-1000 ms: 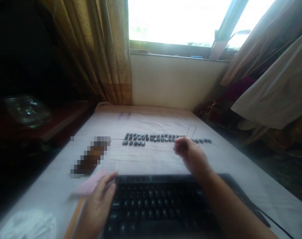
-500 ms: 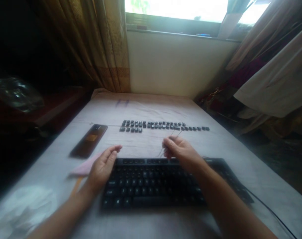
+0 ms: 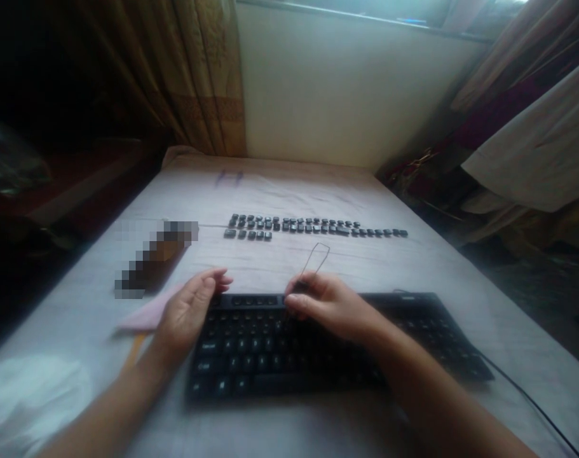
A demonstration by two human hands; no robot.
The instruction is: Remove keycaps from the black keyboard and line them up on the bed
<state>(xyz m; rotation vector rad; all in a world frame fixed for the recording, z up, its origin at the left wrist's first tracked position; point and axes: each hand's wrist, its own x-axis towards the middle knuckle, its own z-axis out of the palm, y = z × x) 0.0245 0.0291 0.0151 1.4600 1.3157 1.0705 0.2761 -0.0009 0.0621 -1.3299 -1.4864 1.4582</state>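
Note:
A black keyboard (image 3: 413, 337) lies on a white cloth-covered table (image 3: 318, 197) in front of me. My right hand (image 3: 332, 305) is pinched on a thin wire keycap puller (image 3: 316, 257), whose loop sticks up and away from the hand, over the keyboard's top rows. My left hand (image 3: 189, 312) rests against the keyboard's upper left corner, fingers together and extended. Beyond the keyboard, several removed black keycaps (image 3: 308, 226) lie in neat rows on the cloth.
A dark phone (image 3: 153, 261) lies left of the keycaps, with a pink cloth (image 3: 143, 315) beside my left hand. A white crumpled item (image 3: 32, 394) sits at the near left. The keyboard's cable (image 3: 532, 407) runs off right. Curtains and a wall stand behind.
My right hand came back from the keycap rows to the keyboard's top rows with the wire puller. My left hand stayed at the keyboard's left corner. The view tilted down.

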